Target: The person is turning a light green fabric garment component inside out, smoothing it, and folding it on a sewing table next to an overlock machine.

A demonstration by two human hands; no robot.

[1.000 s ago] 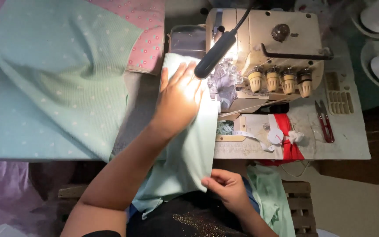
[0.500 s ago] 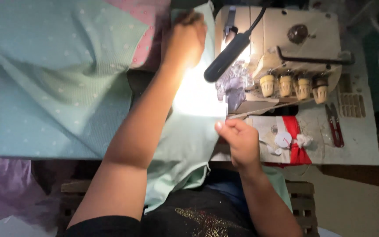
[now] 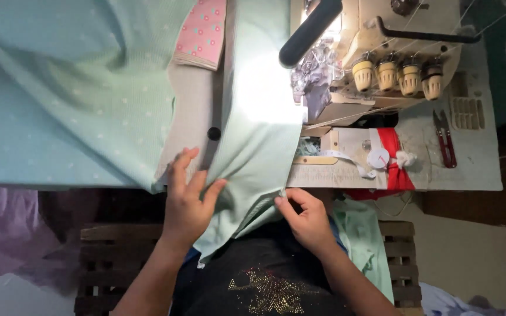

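Head view, single camera. Left hand (image 3: pixel 187 202) has come back from the far end of the mint-green fabric strip (image 3: pixel 259 117), where it lay up by the sewing machine (image 3: pixel 393 52) half a second ago; it now rests flat, fingers spread, on the near end of the strip at the table (image 3: pixel 475 158) edge. Right hand (image 3: pixel 306 219) has dropped from the strip's side at the table edge to just below it and is pinched on the strip's lower corner. Judgement: the length has been smoothed out and both hands are now set at its near end, holding it taut.

The strip runs from the machine's lamp-lit plate down over the table edge to the lap. A larger dotted mint cloth (image 3: pixel 71 99) covers the left of the table, with a pink flowered piece (image 3: pixel 201 32) touching its top edge.

Containers: none clearly visible. Beside the machine lie red cloth (image 3: pixel 392 158), a white tape (image 3: pixel 346 161) and red-handled snips (image 3: pixel 445 140). Four thread-tension knobs (image 3: pixel 398 76) stand in a row.
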